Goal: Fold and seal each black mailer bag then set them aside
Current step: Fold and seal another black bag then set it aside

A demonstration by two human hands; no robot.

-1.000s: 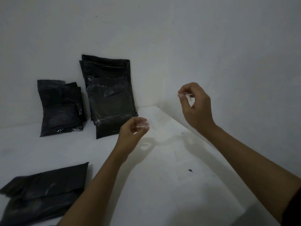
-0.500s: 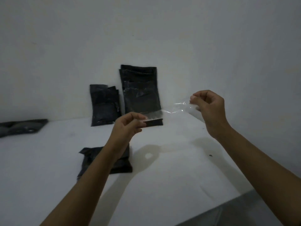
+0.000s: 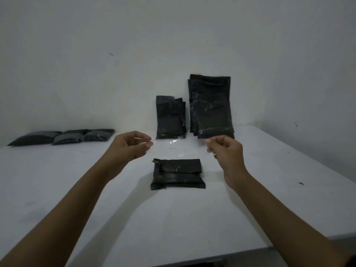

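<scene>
Both hands, left hand and right hand, are pinching a clear tape strip taut above the folded black mailer.

We saw a white table carrying a folded black mailer bag, which lay flat just below and between the left hand and the right hand. Beyond the right hand two stacks of black mailers leaned on the wall. Far out past the left hand lay a row of sealed bags.
</scene>
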